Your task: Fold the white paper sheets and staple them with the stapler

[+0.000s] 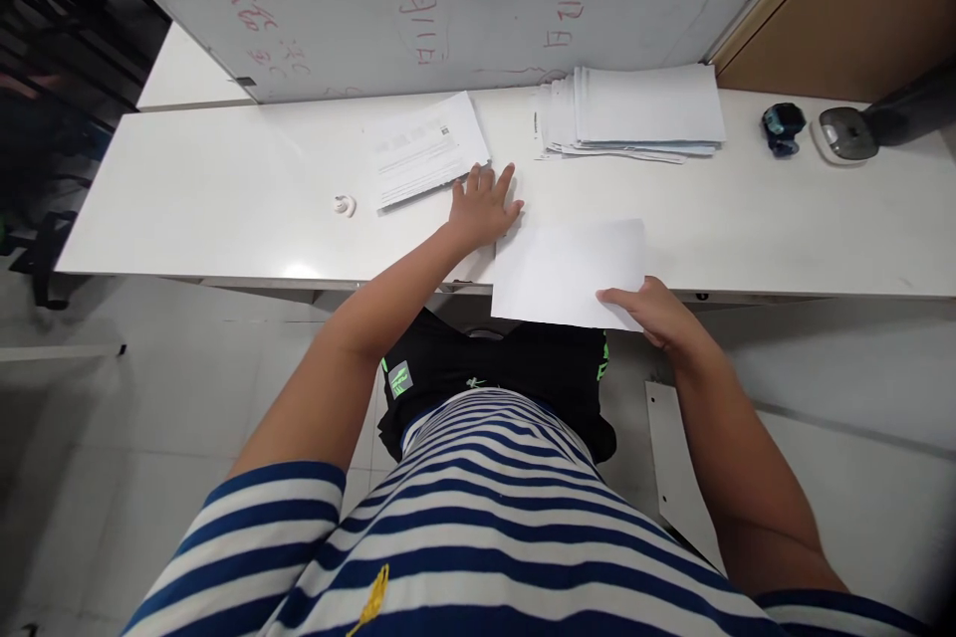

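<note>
My right hand (648,309) grips a white sheet of paper (569,269) by its lower right corner, thumb on top and fingers underneath. The sheet hangs partly over the table's front edge, and its upper face looks blank. My left hand (484,207) has its fingers spread at the lower right edge of a small stack of printed papers (425,151); whether the fingertips press on it I cannot tell. To the right at the back lies a thicker, slightly uneven stack of white papers (649,107).
On the white table (224,189), a small white curled object (345,206) lies left of the printed papers. A dark watch (784,127) and a white case with a dark lid (846,133) are at the right. A whiteboard (478,0) with red writing stands behind.
</note>
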